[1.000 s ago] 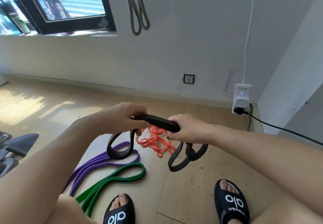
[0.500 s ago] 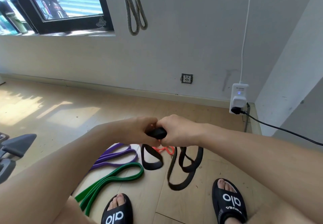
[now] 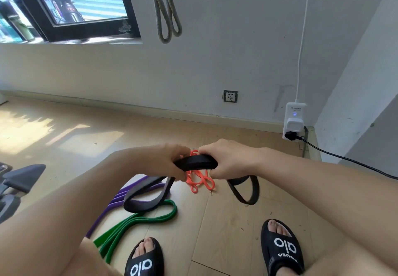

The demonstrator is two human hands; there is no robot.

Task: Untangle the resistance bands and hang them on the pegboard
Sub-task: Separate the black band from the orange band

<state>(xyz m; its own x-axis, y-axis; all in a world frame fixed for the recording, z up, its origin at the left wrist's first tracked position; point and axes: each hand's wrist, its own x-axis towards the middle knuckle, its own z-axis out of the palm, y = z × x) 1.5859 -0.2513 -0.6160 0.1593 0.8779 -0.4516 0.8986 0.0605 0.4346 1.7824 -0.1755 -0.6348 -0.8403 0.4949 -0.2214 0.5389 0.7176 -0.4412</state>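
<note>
L hand [image 3: 165, 161] & R hand [image 3: 228, 161] both grip black band [image 3: 197, 162], fingers curled round it. Its loops hang over purple band [image 3: 120, 196], green band [image 3: 137, 222] & orange band [image 3: 199, 181] on floor [image 3: 215, 222].

Three bands lie on the floor [image 3: 226, 211] ahead of the slippers [image 3: 145, 260] — one held band [image 3: 196, 162] hangs above them; another band [image 3: 165, 8] hangs on the wall behind.
</note>
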